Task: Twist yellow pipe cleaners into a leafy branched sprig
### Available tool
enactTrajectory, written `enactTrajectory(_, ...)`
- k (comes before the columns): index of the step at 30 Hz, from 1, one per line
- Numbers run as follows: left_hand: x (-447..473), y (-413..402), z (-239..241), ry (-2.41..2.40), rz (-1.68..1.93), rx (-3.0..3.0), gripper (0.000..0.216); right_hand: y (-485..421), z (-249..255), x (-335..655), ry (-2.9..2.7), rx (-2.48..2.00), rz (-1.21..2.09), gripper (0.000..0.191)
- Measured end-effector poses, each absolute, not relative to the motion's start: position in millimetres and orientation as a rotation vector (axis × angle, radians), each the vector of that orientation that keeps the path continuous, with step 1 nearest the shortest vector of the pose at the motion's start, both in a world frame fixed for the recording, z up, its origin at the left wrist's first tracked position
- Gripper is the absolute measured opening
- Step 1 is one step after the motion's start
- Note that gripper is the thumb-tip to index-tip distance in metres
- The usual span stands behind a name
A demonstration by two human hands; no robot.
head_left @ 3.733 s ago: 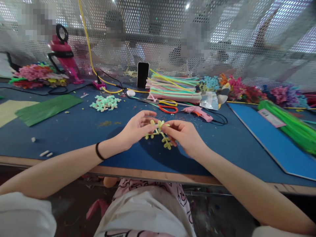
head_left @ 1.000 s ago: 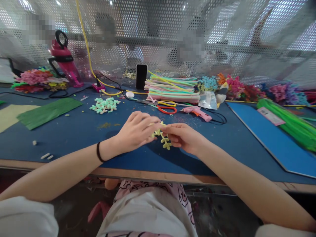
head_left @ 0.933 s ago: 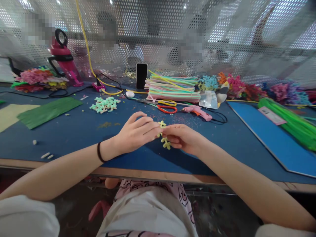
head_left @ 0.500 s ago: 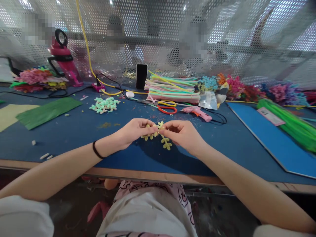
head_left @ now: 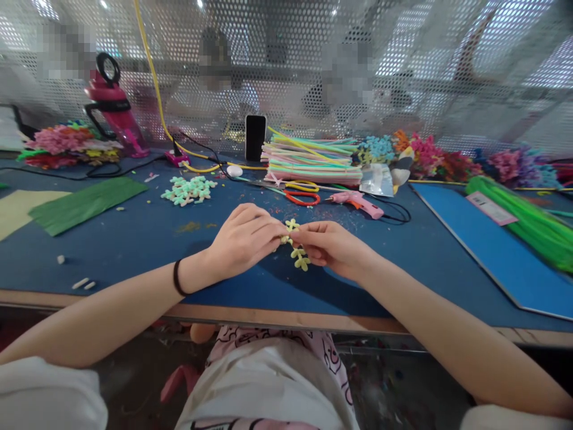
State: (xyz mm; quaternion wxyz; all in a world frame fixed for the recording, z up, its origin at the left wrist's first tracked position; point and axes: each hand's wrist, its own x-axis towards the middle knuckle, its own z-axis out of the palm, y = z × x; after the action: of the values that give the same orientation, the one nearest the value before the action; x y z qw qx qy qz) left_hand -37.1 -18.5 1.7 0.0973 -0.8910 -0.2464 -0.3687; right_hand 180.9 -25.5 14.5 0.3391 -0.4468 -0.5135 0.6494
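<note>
Both my hands meet over the blue table mat, on a pale yellow pipe-cleaner snowflake [head_left: 299,259] with small looped petals. My left hand [head_left: 245,242] is curled over its left part with the back of the hand upward, hiding most of that side. Thumb and forefinger of my right hand [head_left: 333,248] pinch the piece near its middle. One petaled arm sticks up between the hands and another hangs down beside my right fingers. Farther off lie mint-green and pinkish snowflakes [head_left: 188,190], touched by neither hand.
Behind my hands lie red-handled scissors [head_left: 302,198], a pink glue gun [head_left: 357,203] and a stack of pastel pipe cleaners [head_left: 311,158]. A phone [head_left: 255,138] leans at the back. Left are green felt [head_left: 88,203] and a pink bottle [head_left: 114,113]; right, a blue board [head_left: 487,245].
My left hand has rolled over, so its back now covers the left part of the yellow snowflake. My right hand keeps its pinch, with its fingers slightly shifted.
</note>
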Motion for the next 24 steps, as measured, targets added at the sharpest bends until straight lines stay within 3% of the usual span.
enactTrajectory(3,-33.4,-16.6,1.2,-1.003,-1.229,-2.776,0.016,-25.8,13.8,179.7,-1.460,-1.174,1.517,0.030)
enactTrajectory(9,-29.3,-11.9,0.7,-1.830,-1.508,-3.288,0.036,-28.0,16.3,178.0,-1.671,-1.223,1.196,0.028)
enactTrajectory(13,-32.7,-9.3,-1.2,-1.380,-1.593,-3.157,0.044,-24.5,13.5,180.8,-1.431,-1.213,1.403,0.028)
enactTrajectory(18,-43.7,-6.5,1.1,-0.645,-1.051,-2.648,0.032,-19.9,11.8,181.1,-1.150,-1.185,1.768,0.027)
enactTrajectory(24,-40.7,-12.1,2.5,-0.702,-1.152,-2.598,0.015,-25.6,12.8,178.3,-1.303,-1.125,1.681,0.028)
